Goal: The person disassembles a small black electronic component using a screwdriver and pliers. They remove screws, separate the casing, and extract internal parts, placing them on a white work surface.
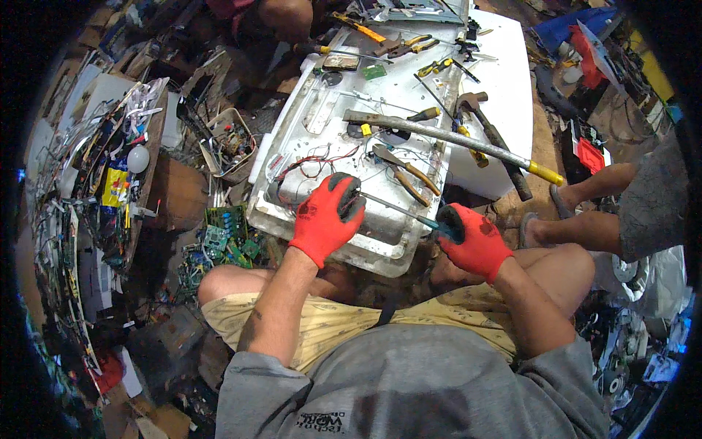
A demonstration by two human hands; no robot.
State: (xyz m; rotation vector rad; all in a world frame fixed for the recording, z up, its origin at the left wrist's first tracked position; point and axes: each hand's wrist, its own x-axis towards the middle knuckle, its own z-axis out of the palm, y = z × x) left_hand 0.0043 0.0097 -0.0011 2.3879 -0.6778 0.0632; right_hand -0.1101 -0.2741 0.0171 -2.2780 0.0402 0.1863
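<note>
My left hand, in a red glove with dark grey fingertips, is closed over the near part of the white plastic panel. What its curled fingers grip is hidden. My right hand, gloved the same way, is wrapped around the teal handle of a screwdriver. The screwdriver's thin shaft points left, with its tip beside my left fingers. Red and dark wires lie just beyond my left hand. Pliers with orange-brown handles rest on the panel beyond the screwdriver.
A long metal rod with a yellow end crosses the panel, near a hammer. More pliers and screwdrivers lie farther back. Green circuit boards and scrap heaps are at the left. Another person's legs are at the right.
</note>
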